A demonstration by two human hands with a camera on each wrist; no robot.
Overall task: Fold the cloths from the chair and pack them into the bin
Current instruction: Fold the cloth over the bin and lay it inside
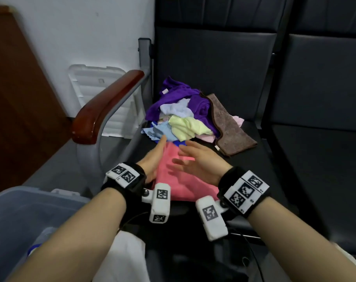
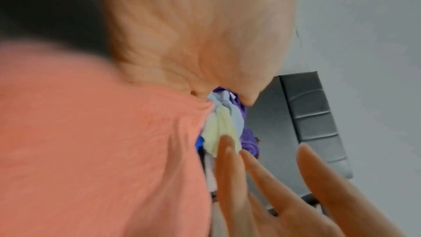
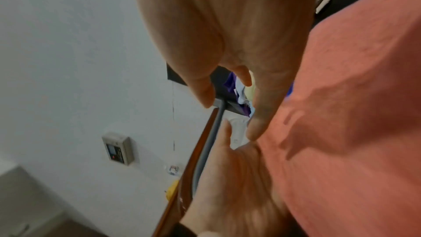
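Pink cloth (image 1: 179, 180) flat on the chair seat (image 1: 254, 159), near its front edge. Left hand (image 1: 152, 159) at the cloth's left edge, fingers straight; right hand (image 1: 199, 161) over it, fingers spread, gripping nothing. Cloth pile (image 1: 183, 115) just beyond the fingertips.

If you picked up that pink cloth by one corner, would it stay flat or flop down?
Probably flop. The pink cloth already shows soft creases where the left hand touches its edge, so it bends easily. It looks thin and light, like the crumpled cloths in the pile behind it. Its fuzzy surface suggests it would not slip from a grip, though blur hides detail.
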